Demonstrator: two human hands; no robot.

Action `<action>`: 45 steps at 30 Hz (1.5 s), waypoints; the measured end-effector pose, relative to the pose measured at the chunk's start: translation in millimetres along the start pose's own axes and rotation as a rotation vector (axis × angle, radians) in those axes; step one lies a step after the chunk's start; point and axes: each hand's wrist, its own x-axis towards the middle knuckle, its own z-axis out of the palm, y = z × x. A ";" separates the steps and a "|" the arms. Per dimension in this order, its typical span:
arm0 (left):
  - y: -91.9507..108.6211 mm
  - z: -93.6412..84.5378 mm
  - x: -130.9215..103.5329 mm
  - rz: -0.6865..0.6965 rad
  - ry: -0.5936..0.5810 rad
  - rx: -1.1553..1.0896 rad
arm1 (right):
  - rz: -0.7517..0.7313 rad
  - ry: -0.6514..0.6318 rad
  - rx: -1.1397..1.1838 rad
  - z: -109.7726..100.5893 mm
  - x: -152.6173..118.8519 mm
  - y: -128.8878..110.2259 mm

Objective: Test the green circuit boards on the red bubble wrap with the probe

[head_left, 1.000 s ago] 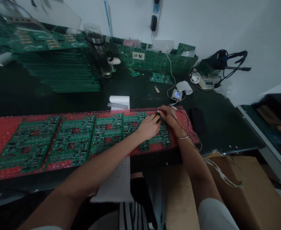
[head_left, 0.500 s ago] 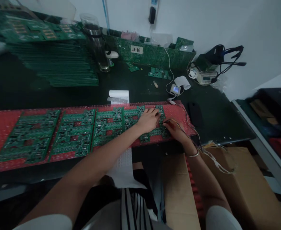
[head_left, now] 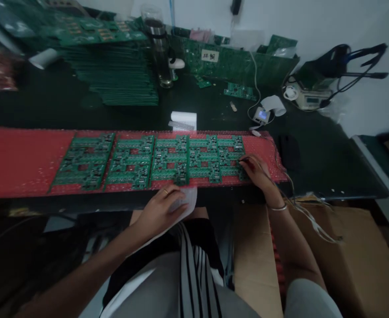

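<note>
Circuit boards (head_left: 171, 154) line the red bubble wrap (head_left: 25, 161)! Left hand's (head_left: 157, 210) fingers grip white paper (head_left: 190, 201); right hand's (head_left: 258, 174) pinch thin wires (head_left: 273, 181) at the rightmost board (head_left: 230, 154). Behind, a white label (head_left: 210, 55) shows handwritten characters, blurred.

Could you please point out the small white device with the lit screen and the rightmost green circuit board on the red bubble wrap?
Small white device with lit screen (head_left: 262, 114): head view, on its screen.
Rightmost green circuit board (head_left: 230, 156): head view, near its middle.
</note>
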 end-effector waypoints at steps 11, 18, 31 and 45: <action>-12.7 10.2 -46.9 0.053 0.160 0.110 | 0.078 0.015 -0.057 2.5 -6.8 3.8; -13.8 20.6 -54.9 0.180 0.243 0.264 | 0.069 0.020 -0.073 2.4 -8.1 1.1; 43.2 13.6 69.5 0.137 -0.204 -0.201 | 0.049 0.026 -0.062 3.4 -3.0 -1.8; 61.5 124.1 158.3 -0.041 -0.142 -0.081 | 0.203 0.182 0.022 0.3 -5.4 0.1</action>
